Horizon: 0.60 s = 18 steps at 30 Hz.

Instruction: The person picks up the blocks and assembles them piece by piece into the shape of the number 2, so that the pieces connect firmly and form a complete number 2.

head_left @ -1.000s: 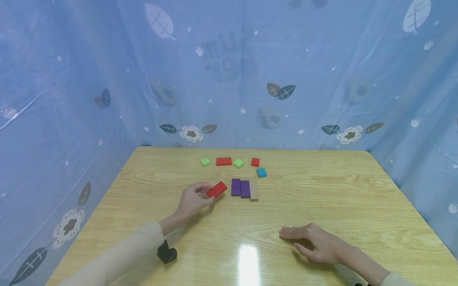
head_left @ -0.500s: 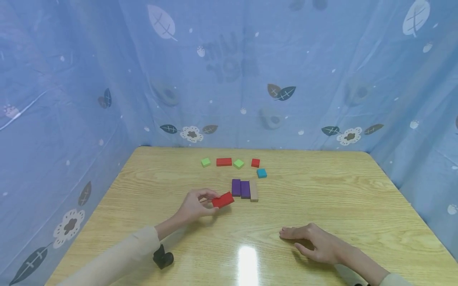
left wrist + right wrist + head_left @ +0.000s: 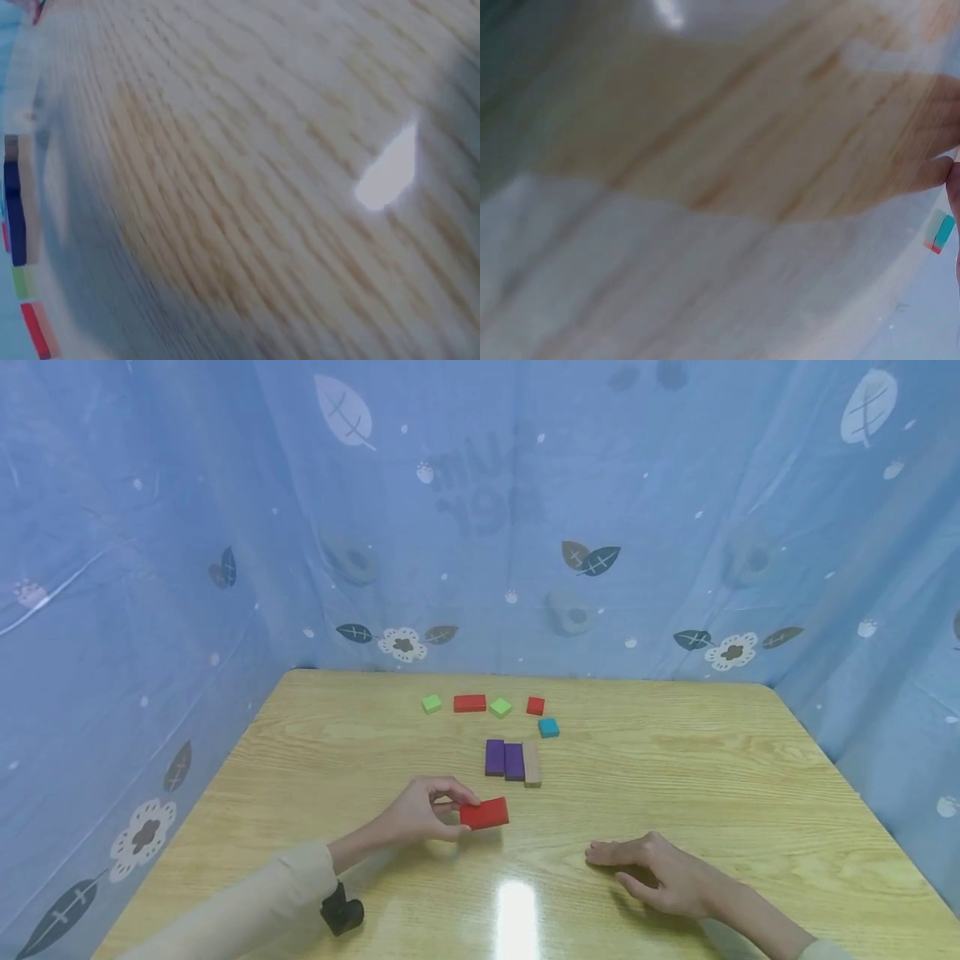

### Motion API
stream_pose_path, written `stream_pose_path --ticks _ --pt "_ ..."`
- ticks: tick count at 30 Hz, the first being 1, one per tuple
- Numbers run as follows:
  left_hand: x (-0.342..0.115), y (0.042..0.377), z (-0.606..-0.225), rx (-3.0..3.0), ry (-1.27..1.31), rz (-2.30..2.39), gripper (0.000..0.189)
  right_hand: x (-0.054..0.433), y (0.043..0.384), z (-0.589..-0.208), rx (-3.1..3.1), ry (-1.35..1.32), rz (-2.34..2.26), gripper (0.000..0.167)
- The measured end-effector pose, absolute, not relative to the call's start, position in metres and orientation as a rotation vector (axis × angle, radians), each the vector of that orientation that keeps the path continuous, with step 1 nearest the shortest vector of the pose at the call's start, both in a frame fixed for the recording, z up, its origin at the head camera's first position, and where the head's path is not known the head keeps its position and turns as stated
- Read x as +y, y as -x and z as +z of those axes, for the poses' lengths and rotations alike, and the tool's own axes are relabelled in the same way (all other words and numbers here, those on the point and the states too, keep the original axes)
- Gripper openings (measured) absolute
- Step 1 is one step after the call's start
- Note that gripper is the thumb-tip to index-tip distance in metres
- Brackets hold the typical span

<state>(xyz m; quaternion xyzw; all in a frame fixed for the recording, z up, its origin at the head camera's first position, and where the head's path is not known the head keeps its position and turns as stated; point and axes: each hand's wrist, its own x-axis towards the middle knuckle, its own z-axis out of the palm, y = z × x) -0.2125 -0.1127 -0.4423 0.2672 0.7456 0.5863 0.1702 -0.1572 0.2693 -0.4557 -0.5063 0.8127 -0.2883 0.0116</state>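
In the head view my left hand (image 3: 427, 810) pinches a flat red block (image 3: 484, 813) by its left end, thumb on the near side and fingers on the far side. The block is held low over the table, in front of a row of blocks. That row has a left purple block (image 3: 495, 757), a second purple block (image 3: 513, 762) and a longer plain wood block (image 3: 531, 764), side by side. My right hand (image 3: 663, 872) rests on the table to the right with relaxed fingers, holding nothing. The left wrist view does not show the held block.
Farther back lie a green block (image 3: 431, 703), a long red block (image 3: 470, 703), another green block (image 3: 501, 707), a small red block (image 3: 536, 706) and a blue block (image 3: 548, 727). A patterned blue curtain (image 3: 480, 527) borders the wooden table (image 3: 712, 760).
My left hand has brought the red block toward me and slightly right, turning it from slanted to nearly level across. The right hand and the blocks on the table stay put.
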Motion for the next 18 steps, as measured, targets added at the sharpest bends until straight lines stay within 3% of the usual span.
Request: stream_pose_path --ticks 18 --pt "-0.093 0.197 -0.453 2.009 -0.837 1.61 0.031 0.27 0.158 -0.457 2.525 1.595 -0.927 0.036"
